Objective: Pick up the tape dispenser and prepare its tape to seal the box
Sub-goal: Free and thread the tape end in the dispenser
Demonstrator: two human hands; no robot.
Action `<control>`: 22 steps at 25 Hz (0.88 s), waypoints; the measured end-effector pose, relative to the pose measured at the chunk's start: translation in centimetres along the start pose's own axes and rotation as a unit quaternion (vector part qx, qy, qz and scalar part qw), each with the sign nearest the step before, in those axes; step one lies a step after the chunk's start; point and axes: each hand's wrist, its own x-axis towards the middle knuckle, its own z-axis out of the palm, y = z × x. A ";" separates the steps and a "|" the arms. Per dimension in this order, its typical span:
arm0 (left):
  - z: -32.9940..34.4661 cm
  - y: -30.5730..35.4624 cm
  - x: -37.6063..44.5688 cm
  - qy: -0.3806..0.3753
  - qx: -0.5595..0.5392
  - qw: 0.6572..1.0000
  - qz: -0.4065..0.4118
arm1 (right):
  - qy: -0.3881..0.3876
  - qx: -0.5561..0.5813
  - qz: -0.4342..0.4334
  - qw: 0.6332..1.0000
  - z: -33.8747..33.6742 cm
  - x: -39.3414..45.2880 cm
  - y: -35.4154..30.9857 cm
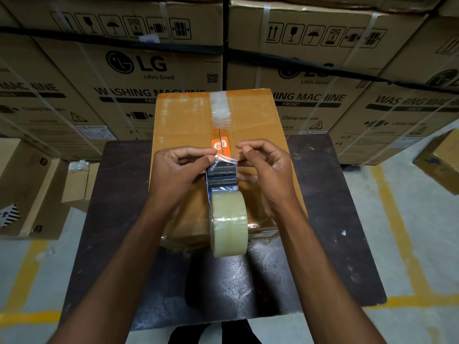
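Note:
A tape dispenser (221, 178) with a fat roll of clear tape (229, 223) is held above an orange-brown box (183, 120) on the dark table (119, 219). My left hand (177, 170) and my right hand (263, 167) flank the dispenser's black front end. Thumb and fingertips of both hands pinch the loose end of the tape (224, 158), stretched flat between them. I cannot see what carries the dispenser's weight; its handle is hidden. An older clear strip (219, 108) covers the far part of the box's centre seam.
Large washing-machine cartons (139, 70) are stacked right behind the table. Smaller cartons (29, 184) stand on the floor at the left, and another carton (442, 162) sits at the right. Yellow lines (397, 219) mark the grey floor.

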 end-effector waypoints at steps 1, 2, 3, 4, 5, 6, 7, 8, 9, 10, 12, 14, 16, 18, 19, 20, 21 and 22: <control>0.1 -0.1 0.0 0.008 -0.005 1.000 -0.002 | 0.002 -0.001 0.004 1.000 0.0 0.1 0.0; 0.2 -0.2 -0.1 0.013 -0.011 1.000 -0.004 | 0.005 -0.003 0.006 1.000 0.1 0.1 0.0; 0.2 -0.2 -0.1 0.014 -0.016 1.000 -0.006 | 0.007 -0.006 0.008 1.000 0.2 0.2 0.0; 0.2 -0.2 -0.1 0.012 -0.017 1.000 -0.006 | 0.008 -0.012 0.008 1.000 0.3 0.3 -0.1; 0.2 -0.2 -0.1 0.009 -0.015 1.000 -0.004 | 0.007 -0.020 0.009 1.000 0.4 0.4 -0.1; 0.2 -0.2 -0.1 0.006 -0.011 1.000 -0.001 | 0.002 -0.032 0.010 0.999 0.5 0.5 -0.1; 0.1 -0.2 0.0 0.004 -0.006 1.000 0.001 | -0.008 -0.052 0.011 0.999 0.5 0.6 -0.2; 0.1 -0.1 0.0 0.002 -0.001 1.000 0.003 | -0.022 -0.080 0.011 0.997 0.6 0.8 -0.2; 0.0 -0.1 0.1 0.001 0.002 1.000 0.004 | -0.035 -0.108 0.009 0.993 0.7 1.0 -0.2; 0.0 -0.1 0.1 0.000 0.005 1.000 0.004 | -0.046 -0.130 0.008 0.990 0.7 1.1 -0.3; 0.0 -0.1 0.1 -0.002 0.011 1.000 0.003 | -0.054 -0.151 0.009 0.987 0.8 1.3 -0.4; 0.0 -0.1 0.2 0.000 0.015 1.000 0.001 | -0.054 -0.154 0.013 0.987 0.8 1.4 -0.5; -0.1 -0.1 0.2 0.003 0.018 1.000 0.000 | -0.051 -0.148 0.021 0.987 0.8 1.3 -0.6; 0.1 0.0 0.3 0.005 0.020 1.000 0.004 | -0.050 -0.147 0.020 0.988 0.8 1.4 -0.5; 0.2 0.1 0.2 0.006 0.018 1.000 0.004 | -0.050 -0.148 0.017 0.988 0.8 1.4 -0.5; 0.3 0.3 0.2 0.006 0.016 1.000 0.002 | -0.052 -0.150 0.011 0.987 0.8 1.4 -0.4; 0.4 0.4 0.2 0.004 0.017 1.000 0.000 | -0.053 -0.153 0.006 0.987 0.8 1.4 -0.3; 0.5 0.5 0.2 0.001 0.023 1.000 -0.004 | -0.052 -0.157 0.002 0.986 0.8 1.5 -0.2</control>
